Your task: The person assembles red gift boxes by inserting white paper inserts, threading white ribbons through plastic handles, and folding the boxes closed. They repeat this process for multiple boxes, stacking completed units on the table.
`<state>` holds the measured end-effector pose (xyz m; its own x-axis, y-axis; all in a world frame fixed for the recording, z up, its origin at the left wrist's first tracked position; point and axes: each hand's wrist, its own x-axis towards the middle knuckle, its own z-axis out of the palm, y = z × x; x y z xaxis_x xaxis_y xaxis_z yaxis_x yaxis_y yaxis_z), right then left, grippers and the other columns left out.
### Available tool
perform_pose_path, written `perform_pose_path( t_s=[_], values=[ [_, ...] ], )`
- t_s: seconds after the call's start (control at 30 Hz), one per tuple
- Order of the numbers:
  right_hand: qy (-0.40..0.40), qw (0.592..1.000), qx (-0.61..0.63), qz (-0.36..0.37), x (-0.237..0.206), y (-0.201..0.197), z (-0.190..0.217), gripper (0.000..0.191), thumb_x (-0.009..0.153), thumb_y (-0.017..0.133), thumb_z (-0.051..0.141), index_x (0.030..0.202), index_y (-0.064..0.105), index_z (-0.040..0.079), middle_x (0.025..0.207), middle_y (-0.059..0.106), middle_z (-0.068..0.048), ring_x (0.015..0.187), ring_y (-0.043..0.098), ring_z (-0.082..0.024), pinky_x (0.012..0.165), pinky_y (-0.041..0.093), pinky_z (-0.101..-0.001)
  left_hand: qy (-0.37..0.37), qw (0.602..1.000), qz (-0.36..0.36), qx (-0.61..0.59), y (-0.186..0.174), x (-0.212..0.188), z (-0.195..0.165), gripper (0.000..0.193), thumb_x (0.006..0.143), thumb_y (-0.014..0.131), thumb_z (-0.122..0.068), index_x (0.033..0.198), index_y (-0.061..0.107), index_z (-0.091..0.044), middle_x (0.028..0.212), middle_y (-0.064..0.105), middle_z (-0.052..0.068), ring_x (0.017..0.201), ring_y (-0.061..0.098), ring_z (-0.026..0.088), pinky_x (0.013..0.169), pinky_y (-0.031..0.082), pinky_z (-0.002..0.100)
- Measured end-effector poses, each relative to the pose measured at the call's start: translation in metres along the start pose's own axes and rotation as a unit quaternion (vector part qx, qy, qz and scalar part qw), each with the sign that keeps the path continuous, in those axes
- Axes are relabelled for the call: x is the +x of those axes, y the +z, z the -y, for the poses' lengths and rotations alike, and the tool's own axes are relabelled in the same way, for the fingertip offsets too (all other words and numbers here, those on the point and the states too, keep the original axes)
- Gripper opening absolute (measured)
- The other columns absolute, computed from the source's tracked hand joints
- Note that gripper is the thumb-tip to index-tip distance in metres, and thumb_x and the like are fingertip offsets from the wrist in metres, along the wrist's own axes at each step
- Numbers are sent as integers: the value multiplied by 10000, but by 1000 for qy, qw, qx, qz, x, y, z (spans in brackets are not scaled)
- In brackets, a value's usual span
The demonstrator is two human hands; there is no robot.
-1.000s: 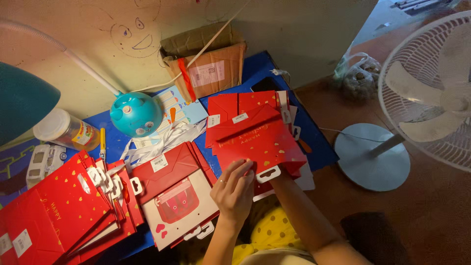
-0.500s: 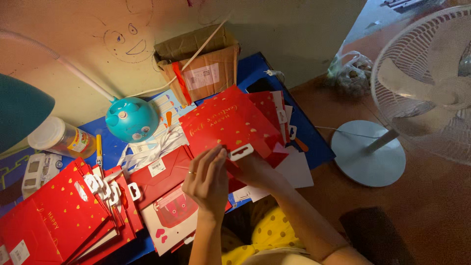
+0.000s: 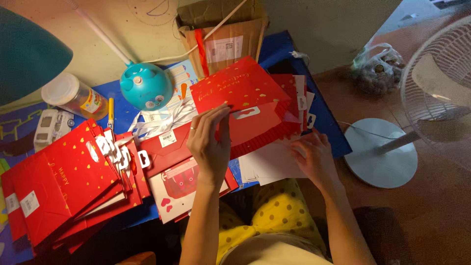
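Observation:
My left hand point(image 3: 210, 142) grips the left edge of a flat red paper gift bag point(image 3: 248, 105) with gold hearts and a white handle cutout, holding it tilted above the blue table point(image 3: 289, 49). My right hand point(image 3: 314, 157) rests at the bag's lower right corner, on white sheets point(image 3: 267, 164) lying under it. Behind the lifted bag lie more folded red bags point(image 3: 294, 93). Below my left hand lies a flat red bag with a white label point(image 3: 164, 147) and a white card with a red picture point(image 3: 176, 189).
A pile of red gift bags point(image 3: 64, 186) lies at the left. A teal round lamp base point(image 3: 145, 87), a plastic jar point(image 3: 73, 95), white ribbons point(image 3: 162, 118) and a cardboard box point(image 3: 223, 41) stand at the back. A floor fan point(image 3: 392, 142) stands at the right.
The red bag has been lifted off the right-hand stack and swung up and left. My left hand moved to its left edge; my right hand dropped to the white sheets.

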<state>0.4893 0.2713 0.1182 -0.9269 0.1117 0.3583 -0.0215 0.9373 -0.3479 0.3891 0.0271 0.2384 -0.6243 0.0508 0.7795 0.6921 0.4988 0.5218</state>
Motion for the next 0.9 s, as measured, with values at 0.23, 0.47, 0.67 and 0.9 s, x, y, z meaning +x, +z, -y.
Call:
perform_pose_path(
  t_s=[0.23, 0.47, 0.67, 0.9],
  values=[
    [-48, 991, -5, 126, 5, 10, 6, 799, 641, 905, 392, 1353, 559, 282, 1356, 509, -113, 1260, 455, -405, 1039, 352, -606, -2, 1000, 15, 11, -6, -6, 10, 176, 851, 699, 95, 869, 628, -65, 1189, 752, 38, 1016, 710, 249, 823, 573, 331],
    [47, 945, -81, 313, 33, 9, 26, 1141, 611, 926, 520, 1545, 293, 350, 1611, 259, -147, 1466, 225, -423, 1125, 250, -634, 21, 1000, 11, 21, -4, -7, 15, 172, 859, 717, 72, 919, 719, -88, 1195, 738, 20, 1048, 696, 243, 868, 581, 340],
    [21, 951, -110, 287, 39, 18, 34, 1254, 587, 929, 543, 1593, 241, 247, 1624, 206, -168, 1490, 159, -414, 1133, 223, -622, 18, 1000, 12, 14, -8, -8, 18, 168, 860, 721, 64, 937, 730, -85, 1183, 741, 20, 1067, 696, 243, 896, 578, 354],
    [-53, 977, -35, 206, 31, 25, 25, 477, 774, 827, 438, 1067, 589, 146, 1082, 639, -42, 1132, 576, -276, 1017, 421, -500, 35, 998, 41, 24, -12, -6, 24, 241, 842, 695, 80, 1014, 761, -76, 1229, 741, 13, 1085, 694, 258, 923, 585, 351]
  ],
)
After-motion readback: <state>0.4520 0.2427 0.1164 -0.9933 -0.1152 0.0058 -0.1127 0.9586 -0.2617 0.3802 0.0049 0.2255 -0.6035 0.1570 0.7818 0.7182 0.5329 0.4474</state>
